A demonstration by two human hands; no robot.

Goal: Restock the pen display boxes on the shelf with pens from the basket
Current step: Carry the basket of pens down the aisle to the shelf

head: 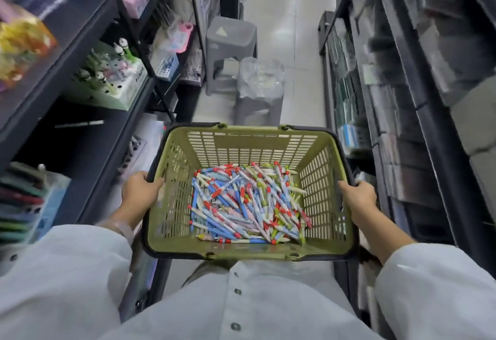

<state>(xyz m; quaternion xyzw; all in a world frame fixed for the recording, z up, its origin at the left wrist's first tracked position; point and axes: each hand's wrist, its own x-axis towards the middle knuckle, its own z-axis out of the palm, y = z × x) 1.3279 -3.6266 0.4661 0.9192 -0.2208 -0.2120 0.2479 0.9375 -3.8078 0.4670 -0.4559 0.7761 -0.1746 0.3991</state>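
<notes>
A narrow shop aisle runs away from the camera, with a pale glossy floor between two rows of dark metal shelving. The left shelf carries a green pen display box holding panda-topped pens, with pink and blue boxes farther along and stacked coloured notebooks near the bottom left. The right shelf is packed with clear-wrapped goods, too blurred to tell apart.

In the middle of the aisle, beyond the basket, a grey plastic stool stands next to a bin lined with a clear bag; together they take up much of the floor between the shelves.

The olive-green basket is held level in front of the person's white shirt. A heap of pens in blue, red, white and green lies on its bottom. The left hand grips the left rim, fingers curled over the edge; the right hand grips the right rim likewise.
</notes>
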